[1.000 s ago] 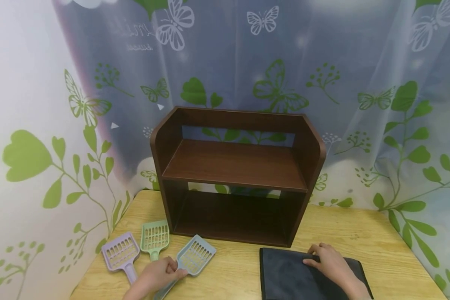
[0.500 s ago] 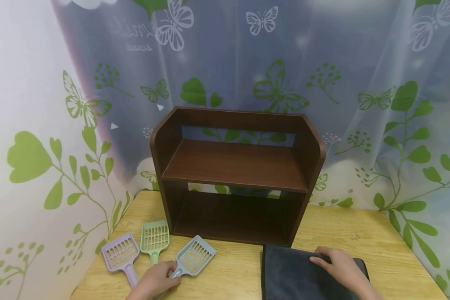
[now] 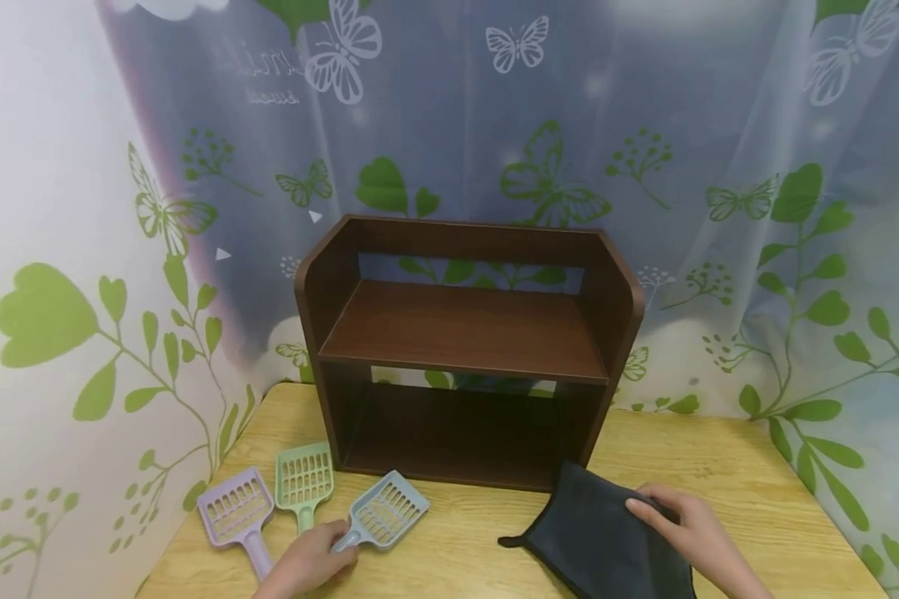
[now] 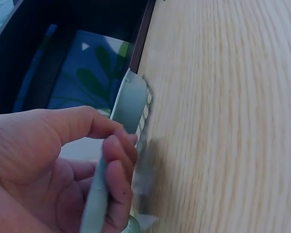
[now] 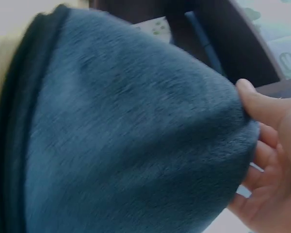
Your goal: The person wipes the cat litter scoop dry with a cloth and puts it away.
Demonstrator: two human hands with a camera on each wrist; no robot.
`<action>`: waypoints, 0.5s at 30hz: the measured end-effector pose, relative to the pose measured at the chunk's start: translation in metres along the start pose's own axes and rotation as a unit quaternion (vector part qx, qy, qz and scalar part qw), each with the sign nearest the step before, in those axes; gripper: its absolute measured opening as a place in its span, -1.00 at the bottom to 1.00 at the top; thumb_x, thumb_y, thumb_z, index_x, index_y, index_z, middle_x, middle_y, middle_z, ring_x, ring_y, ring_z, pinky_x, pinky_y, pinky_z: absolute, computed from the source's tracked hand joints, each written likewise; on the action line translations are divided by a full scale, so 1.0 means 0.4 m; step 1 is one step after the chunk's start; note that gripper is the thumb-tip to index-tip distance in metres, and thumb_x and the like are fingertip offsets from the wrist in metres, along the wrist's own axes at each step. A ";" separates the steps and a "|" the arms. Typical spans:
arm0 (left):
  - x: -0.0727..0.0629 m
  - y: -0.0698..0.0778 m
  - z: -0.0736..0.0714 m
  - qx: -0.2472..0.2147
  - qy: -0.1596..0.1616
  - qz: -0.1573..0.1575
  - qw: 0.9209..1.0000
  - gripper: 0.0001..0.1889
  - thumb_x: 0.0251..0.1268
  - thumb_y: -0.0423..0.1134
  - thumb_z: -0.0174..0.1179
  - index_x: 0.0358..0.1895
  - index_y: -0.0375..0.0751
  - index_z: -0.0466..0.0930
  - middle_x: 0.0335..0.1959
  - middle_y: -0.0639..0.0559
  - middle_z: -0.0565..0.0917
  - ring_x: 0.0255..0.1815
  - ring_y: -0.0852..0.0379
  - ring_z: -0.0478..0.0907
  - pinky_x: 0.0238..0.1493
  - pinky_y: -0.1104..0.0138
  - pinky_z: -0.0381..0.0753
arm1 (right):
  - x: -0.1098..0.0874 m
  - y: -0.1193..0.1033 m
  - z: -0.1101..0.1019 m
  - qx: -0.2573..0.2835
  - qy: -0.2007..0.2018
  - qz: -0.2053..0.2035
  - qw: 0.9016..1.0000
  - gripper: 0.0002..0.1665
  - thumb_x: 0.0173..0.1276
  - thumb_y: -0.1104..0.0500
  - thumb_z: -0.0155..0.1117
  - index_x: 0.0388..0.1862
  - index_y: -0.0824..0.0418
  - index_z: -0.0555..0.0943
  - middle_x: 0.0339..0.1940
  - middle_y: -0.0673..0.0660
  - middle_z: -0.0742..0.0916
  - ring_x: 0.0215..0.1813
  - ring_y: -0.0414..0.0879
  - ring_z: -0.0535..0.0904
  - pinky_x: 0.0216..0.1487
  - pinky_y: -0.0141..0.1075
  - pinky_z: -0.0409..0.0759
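My left hand (image 3: 310,556) holds the handle of a blue-grey slotted litter scoop (image 3: 355,531); the scoop's head lies before the shelf. In the left wrist view, fingers (image 4: 117,150) curl round the handle and the scoop head (image 4: 131,102) stands close over the wood. At the right, my right hand (image 3: 692,528) pinches the edge of a dark grey cloth (image 3: 607,532), thumb on top. One corner with a small loop (image 3: 511,541) points left. The right wrist view shows the cloth's fuzzy surface (image 5: 121,126) hanging from the thumb and fingers.
A two-tier dark brown shelf (image 3: 464,329) stands at the back of the wooden table (image 3: 457,557). A purple scoop (image 3: 257,551) and a green scoop (image 3: 305,517) lie left of the blue-grey one. A patterned curtain (image 3: 449,108) hangs behind.
My right hand has raised the cloth's edge and shifted right; the cloth has turned, and its loop now shows. My left hand has drawn back slightly along the scoop's handle.
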State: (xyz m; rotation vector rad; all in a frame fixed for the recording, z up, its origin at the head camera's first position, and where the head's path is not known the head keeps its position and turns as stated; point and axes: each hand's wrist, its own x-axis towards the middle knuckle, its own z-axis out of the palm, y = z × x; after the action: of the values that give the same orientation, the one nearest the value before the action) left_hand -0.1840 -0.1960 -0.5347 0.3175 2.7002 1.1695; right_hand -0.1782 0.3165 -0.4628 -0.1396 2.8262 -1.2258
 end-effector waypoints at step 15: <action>0.013 0.021 -0.006 -0.030 0.023 0.037 0.999 -0.89 0.31 -0.22 0.29 -0.28 -0.18 0.60 -0.56 0.12 0.39 -0.59 0.28 0.28 -0.52 0.39 0.30 | -0.045 -0.076 0.011 0.158 0.139 -0.026 0.977 -0.59 0.55 0.12 0.23 0.23 0.33 0.57 -0.13 -0.28 0.76 -0.10 -0.35 0.67 -0.13 -0.42 0.63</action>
State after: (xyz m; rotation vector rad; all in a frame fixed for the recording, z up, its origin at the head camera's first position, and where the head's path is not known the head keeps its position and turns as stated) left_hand -0.1885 -0.1905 -0.5273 0.3895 2.7077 1.2919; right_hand -0.1581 0.2944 -0.4433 -0.0292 2.8093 -1.8178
